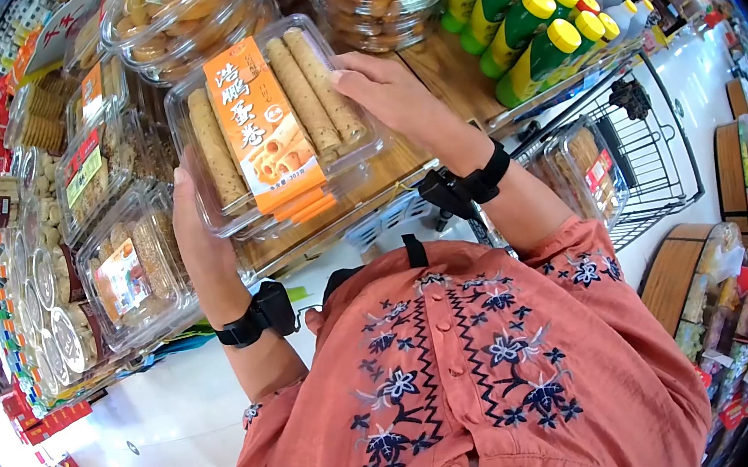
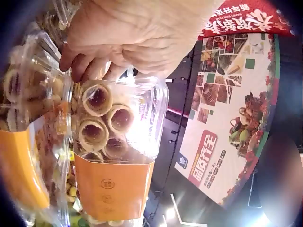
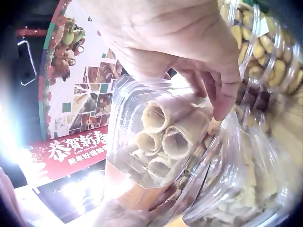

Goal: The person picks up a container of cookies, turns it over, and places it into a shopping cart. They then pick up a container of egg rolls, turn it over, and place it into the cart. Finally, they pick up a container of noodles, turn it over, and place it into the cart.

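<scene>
Both hands grip a clear plastic box of egg rolls (image 1: 303,92) with an orange paper band, tilted above a wooden shelf. The left hand (image 1: 200,223) holds its left side, thumb along the edge; the right hand (image 1: 394,98) holds the right side, thumb on the lid. In the left wrist view the left hand (image 2: 128,38) curls its fingers behind the box (image 2: 113,189). The right wrist view has the right hand (image 3: 175,42) around one end of the box (image 3: 137,156), roll ends visible inside. Other orange-banded boxes (image 2: 23,161) lie close beside it.
Stacked round tubs of biscuits (image 1: 176,23) stand behind the box, and green bottles with yellow caps (image 1: 527,34) at the right. More clear food boxes (image 1: 124,276) are stacked at the left. A wire cart (image 1: 656,149) holding a clear package (image 1: 585,170) stands right of the body.
</scene>
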`<state>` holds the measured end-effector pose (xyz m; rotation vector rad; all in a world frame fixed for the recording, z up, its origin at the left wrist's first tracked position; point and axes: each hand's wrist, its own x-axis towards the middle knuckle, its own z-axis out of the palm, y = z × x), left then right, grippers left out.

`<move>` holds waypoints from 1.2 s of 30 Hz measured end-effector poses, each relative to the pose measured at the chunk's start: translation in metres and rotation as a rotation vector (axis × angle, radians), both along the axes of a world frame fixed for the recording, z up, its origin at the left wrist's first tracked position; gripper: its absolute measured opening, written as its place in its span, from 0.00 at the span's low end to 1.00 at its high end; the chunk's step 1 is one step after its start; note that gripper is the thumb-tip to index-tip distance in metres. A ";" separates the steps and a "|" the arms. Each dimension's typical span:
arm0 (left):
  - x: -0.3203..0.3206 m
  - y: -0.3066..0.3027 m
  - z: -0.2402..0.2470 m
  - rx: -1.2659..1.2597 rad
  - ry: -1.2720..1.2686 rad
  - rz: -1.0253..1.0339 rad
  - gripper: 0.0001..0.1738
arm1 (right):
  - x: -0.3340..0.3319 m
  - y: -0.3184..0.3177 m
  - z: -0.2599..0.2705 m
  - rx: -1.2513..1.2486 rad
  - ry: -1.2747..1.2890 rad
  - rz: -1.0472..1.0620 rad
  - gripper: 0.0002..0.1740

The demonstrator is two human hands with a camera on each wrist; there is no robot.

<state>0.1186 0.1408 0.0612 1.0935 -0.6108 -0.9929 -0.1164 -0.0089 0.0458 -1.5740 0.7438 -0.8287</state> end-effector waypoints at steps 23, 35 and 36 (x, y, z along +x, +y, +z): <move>0.012 0.011 -0.031 0.050 -0.018 0.186 0.33 | 0.018 0.008 -0.030 -0.089 -0.003 -0.087 0.19; 0.009 0.014 -0.017 0.156 -0.151 0.268 0.30 | 0.017 0.009 -0.037 -0.168 -0.003 -0.121 0.20; 0.009 0.014 -0.016 0.160 -0.130 0.290 0.29 | 0.017 0.009 -0.036 -0.150 -0.008 -0.123 0.20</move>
